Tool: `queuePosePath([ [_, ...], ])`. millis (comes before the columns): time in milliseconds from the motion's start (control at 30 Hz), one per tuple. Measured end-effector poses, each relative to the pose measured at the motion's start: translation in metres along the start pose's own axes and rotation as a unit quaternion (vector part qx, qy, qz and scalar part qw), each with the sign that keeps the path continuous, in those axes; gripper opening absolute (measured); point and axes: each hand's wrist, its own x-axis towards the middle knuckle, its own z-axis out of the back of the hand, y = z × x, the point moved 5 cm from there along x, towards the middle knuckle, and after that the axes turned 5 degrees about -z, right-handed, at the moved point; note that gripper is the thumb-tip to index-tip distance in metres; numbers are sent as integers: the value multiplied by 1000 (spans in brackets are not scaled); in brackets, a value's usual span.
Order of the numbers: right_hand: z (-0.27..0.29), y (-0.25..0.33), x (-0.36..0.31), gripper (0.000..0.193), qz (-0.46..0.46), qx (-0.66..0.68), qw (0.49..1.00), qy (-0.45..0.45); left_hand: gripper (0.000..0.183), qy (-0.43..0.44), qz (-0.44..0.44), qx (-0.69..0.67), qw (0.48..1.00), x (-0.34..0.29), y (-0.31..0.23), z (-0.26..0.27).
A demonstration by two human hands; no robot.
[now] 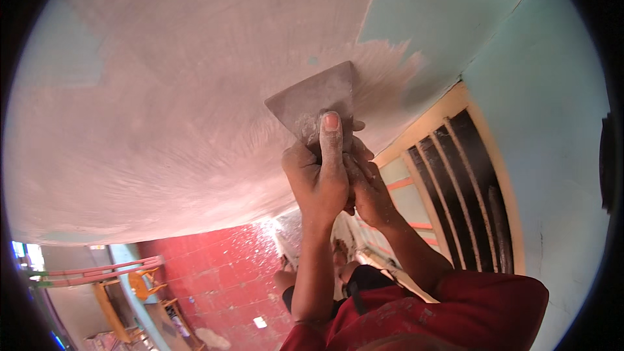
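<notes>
From my remote view, the pinkish-coated wall (162,104) spreads left of and above the grip, with the red tiled floor (211,266) below and to the left. My left grip (320,179) is clenched around the base of a flat scraper (312,94), thumb along its dusty blade, which fans out just above. My right grip (369,185) presses in beside it, its exact hold hidden from me, and farther right stands a barred window (463,188).

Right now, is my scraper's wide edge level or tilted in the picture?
Tilted: on the scraper, the wide edge's left corner sits lower than its right one.
</notes>
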Motion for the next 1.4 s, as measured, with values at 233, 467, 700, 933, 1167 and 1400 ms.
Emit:
queuePosePath([
  [233,8,9,1,47,-19,13,1000,-20,45,-45,-10,96,994,1,-3,-9],
  [467,5,35,-14,53,-38,0,999,37,55,-65,9,101,993,-2,-22,-22],
  [700,5,41,-21,55,-100,-19,994,48,58,-78,-27,129,988,-4,-21,-21],
  [933,-1,67,-15,56,-26,-12,998,56,62,-65,-10,112,992,12,-54,-43],
  [1167,-1,55,-20,49,-45,-32,994,90,65,-85,-11,175,981,5,-50,-38],
  [1400,-4,68,-33,43,-24,44,989,136,64,-83,17,171,982,2,-60,-46],
])
